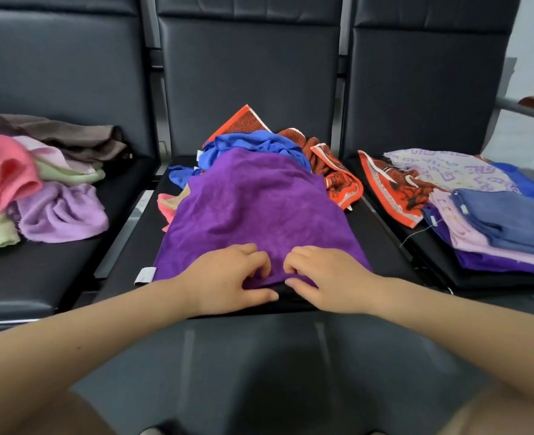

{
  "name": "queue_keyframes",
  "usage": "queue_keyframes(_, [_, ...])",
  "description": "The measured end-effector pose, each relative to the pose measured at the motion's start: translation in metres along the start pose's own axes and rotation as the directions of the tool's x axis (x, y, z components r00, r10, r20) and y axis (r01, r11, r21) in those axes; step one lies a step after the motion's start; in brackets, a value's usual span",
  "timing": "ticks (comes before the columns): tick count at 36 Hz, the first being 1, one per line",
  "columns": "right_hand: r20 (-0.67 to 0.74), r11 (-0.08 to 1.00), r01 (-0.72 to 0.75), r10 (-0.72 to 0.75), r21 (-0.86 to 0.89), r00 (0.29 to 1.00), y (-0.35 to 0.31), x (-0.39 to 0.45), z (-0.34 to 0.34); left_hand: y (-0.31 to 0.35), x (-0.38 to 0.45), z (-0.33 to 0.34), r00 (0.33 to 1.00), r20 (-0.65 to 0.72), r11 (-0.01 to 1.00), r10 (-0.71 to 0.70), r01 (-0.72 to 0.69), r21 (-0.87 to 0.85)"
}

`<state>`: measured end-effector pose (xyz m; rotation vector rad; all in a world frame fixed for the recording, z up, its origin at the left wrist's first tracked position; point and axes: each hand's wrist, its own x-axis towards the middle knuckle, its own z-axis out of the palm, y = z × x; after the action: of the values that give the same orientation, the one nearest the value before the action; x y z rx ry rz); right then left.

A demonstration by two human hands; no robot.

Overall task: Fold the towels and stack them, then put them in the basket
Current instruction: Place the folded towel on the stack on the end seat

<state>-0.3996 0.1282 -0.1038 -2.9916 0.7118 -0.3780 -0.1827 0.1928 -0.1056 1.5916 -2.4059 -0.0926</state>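
So we've got the purple towel [259,211] spread flat on the middle seat [381,246], its far end draped up over a heap of unfolded stuff: a blue towel [253,142] and an orange patterned towel [337,177]. Both hands sit at the near edge, close together at the middle. Our left hand [228,277] and right hand [325,277] each have fingers curled onto the hem with the thumb running along under it, so it reads as pinching the cloth, though how firm the hold is we can't really tell.

Looks to us like the start of a fold. To do it clean, we'd probably slide the hands out toward the near corners before lifting, since a pinch in the middle lets the corners flop. The little white tag [145,275] marks the near left corner nicely.

The folded stack [504,224] sits on the right seat, and more loose towels [39,183] wait on the left one. No basket in view.
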Motion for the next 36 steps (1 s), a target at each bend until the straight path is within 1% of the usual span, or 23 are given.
queue_keyframes(2, [0.004,0.995,-0.076,0.076,0.060,0.997,0.002,0.005,-0.001,0.000,0.000,0.003,0.999,-0.025,0.997,0.029,-0.027,0.079])
queue_keyframes(4, [-0.011,0.984,-0.141,0.143,0.111,0.990,0.002,0.008,-0.002,-0.001,0.002,0.007,0.995,-0.091,0.996,0.036,-0.028,0.087])
queue_keyframes(5, [-0.026,0.983,-0.151,0.155,0.108,0.988,0.003,0.010,-0.001,-0.003,0.003,0.007,0.991,-0.133,0.997,0.027,-0.017,0.072])
queue_keyframes(6, [-0.037,0.985,-0.153,0.156,0.073,0.987,0.002,0.009,-0.001,-0.004,0.005,0.008,0.986,-0.166,0.999,0.017,-0.008,0.053])
queue_keyframes(9, [-0.065,0.987,-0.124,0.118,-0.101,0.991,-0.001,0.010,0.000,-0.012,0.009,0.004,0.972,-0.233,0.999,-0.020,0.026,0.024])
queue_keyframes(10, [-0.093,0.986,-0.115,0.104,-0.125,0.990,-0.001,0.011,-0.001,-0.014,0.010,0.001,0.968,-0.250,0.999,-0.021,0.029,0.027])
queue_keyframes(11, [-0.135,0.985,-0.115,0.098,-0.125,0.986,-0.001,0.011,-0.002,-0.015,0.011,-0.002,0.964,-0.266,0.999,-0.020,0.029,0.032])
queue_keyframes(13, [-0.203,0.981,-0.159,0.135,-0.110,0.970,0.000,0.015,-0.009,-0.017,0.014,-0.010,0.957,-0.290,0.999,-0.022,0.034,0.034])
queue_keyframes(17, [-0.241,0.960,-0.252,0.218,-0.119,0.946,0.009,0.018,-0.026,-0.019,0.012,-0.023,0.952,-0.300,0.998,-0.053,0.057,0.002])
queue_keyframes(19, [-0.275,0.950,-0.292,0.253,-0.113,0.928,0.015,0.016,-0.035,-0.021,0.010,-0.029,0.951,-0.305,0.998,-0.045,0.057,0.032])
queue_keyframes(22, [-0.311,0.934,-0.349,0.311,-0.073,0.898,0.026,0.009,-0.047,-0.031,0.006,-0.036,0.956,-0.293,0.993,-0.026,0.059,0.104])
queue_keyframes(25, [-0.331,0.926,-0.377,0.349,-0.022,0.877,0.037,-0.002,-0.058,-0.043,-0.001,-0.043,0.958,-0.273,0.990,-0.086,0.112,0.081])
queue_keyframes(28, [-0.335,0.909,-0.409,0.411,0.079,0.848,0.044,-0.015,-0.063,-0.049,-0.011,-0.052,0.928,-0.336,0.981,-0.159,0.187,0.054])
queue_keyframes(31, [-0.307,0.880,-0.444,0.475,0.168,0.825,0.044,-0.025,-0.064,-0.051,-0.020,-0.056,0.892,-0.386,0.970,-0.234,0.243,-0.026])
queue_keyframes(34, [-0.282,0.843,-0.458,0.529,0.283,0.800,0.038,-0.032,-0.067,-0.039,-0.028,-0.058,0.868,-0.357,0.939,-0.344,0.307,-0.158])
queue_keyframes(36, [-0.266,0.811,-0.445,0.557,0.380,0.787,0.032,-0.035,-0.070,-0.031,-0.033,-0.058,0.865,-0.338,0.926,-0.372,0.320,-0.199])
